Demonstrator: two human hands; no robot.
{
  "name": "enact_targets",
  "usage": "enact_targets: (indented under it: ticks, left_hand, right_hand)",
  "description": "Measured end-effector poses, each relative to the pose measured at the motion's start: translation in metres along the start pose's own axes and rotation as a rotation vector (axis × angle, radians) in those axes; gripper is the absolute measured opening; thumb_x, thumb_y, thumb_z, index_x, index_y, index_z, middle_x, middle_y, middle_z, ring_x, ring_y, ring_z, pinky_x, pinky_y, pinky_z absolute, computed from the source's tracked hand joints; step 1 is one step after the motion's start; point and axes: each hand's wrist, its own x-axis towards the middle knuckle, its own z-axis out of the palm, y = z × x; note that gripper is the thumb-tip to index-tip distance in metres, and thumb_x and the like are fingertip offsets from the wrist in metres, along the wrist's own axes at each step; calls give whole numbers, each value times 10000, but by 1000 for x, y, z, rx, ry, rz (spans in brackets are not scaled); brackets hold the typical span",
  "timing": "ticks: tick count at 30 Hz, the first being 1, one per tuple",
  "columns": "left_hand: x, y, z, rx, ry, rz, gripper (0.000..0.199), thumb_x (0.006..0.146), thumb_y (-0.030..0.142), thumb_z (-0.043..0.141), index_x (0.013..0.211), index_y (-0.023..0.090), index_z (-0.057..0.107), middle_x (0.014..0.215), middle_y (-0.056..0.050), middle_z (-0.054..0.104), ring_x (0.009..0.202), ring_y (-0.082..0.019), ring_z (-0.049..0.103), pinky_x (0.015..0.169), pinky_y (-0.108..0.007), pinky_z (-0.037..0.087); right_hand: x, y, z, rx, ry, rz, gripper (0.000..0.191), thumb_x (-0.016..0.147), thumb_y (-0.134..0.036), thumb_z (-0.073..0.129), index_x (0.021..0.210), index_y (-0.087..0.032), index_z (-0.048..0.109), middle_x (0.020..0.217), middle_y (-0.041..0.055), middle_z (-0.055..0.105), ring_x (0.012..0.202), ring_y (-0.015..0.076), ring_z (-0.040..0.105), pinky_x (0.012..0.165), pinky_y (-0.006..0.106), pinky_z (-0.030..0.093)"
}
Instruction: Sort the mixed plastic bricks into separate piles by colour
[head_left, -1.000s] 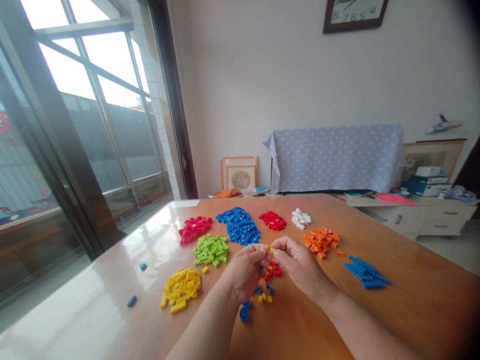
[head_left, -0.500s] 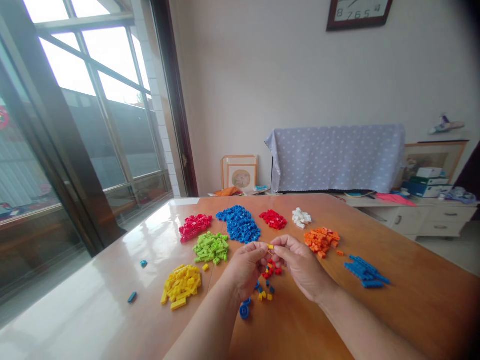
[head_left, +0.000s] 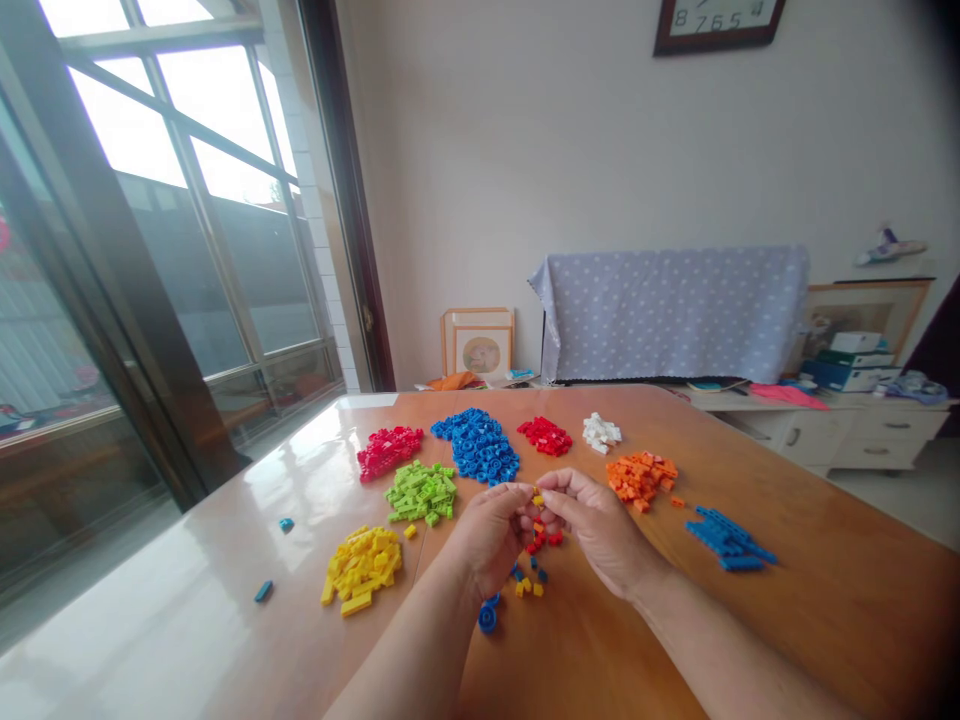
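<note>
My left hand (head_left: 491, 530) and my right hand (head_left: 589, 525) meet above the middle of the table, fingertips pinched together on a small yellow toy brick (head_left: 538, 499). A bit of orange shows at the top of that brick, though fingers cover part of it. Under the hands lie several loose red bricks (head_left: 541, 540), partly hidden. Closer to me are small yellow bricks (head_left: 529, 588), small dark blue pieces (head_left: 541, 576) and round blue wheel-like pieces (head_left: 487, 618).
Sorted brick piles surround the hands: yellow (head_left: 363, 565), lime green (head_left: 421, 492), pinkish red (head_left: 388, 452), blue round pieces (head_left: 478, 445), red (head_left: 545, 436), white (head_left: 601, 432), orange (head_left: 641, 478) and long blue bricks (head_left: 729, 540). Two stray blue pieces lie left on the wooden table (head_left: 187, 620).
The yellow brick has turned and sits slightly lower between my fingertips. Both hands stay in nearly the same place, and the view has shifted very slightly.
</note>
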Motion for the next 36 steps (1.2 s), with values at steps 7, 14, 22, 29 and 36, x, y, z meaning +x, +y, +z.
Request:
enact_targets:
  ticks: [7,14,22,29,36]
  left_hand:
    - [9,-10,-5,-56,58,-73,147,783,207,658,886,113,608,711,-55,653,562,-106,601,531,-192,447]
    - [11,-14,-5,-46,114,1,131,768,178,678,849,123,591,659,-19,605,539,-86,567,521,-177,431]
    - [11,-15,-3,-110,119,-29,126,758,140,666,863,120,601,658,-18,600,544,-86,567,534,-179,434]
    - [9,-10,-2,-107,109,-70,112,770,175,667,847,123,604,675,-33,629,528,-96,566,527,-192,438]
    - [6,-6,0,-105,108,-84,109,773,175,666,851,118,617,692,-43,646,519,-97,563,526,-198,440]
  right_hand:
    - [0,3,3,115,39,83,170,806,-282,666,933,-176,628,817,23,654,742,131,612,702,261,497]
    - [3,13,4,-144,-9,-43,178,842,-335,634,946,-192,631,864,35,679,776,170,645,693,289,520]
    - [4,14,1,-512,33,-274,144,858,-345,611,878,-209,655,842,40,680,689,167,643,652,297,531]
    - [5,12,-1,-313,56,-183,212,856,-416,624,904,-209,623,820,47,700,717,194,653,657,323,538]
    - [6,10,1,-182,82,-129,263,800,-454,690,883,-212,627,824,49,706,757,208,660,697,338,541]
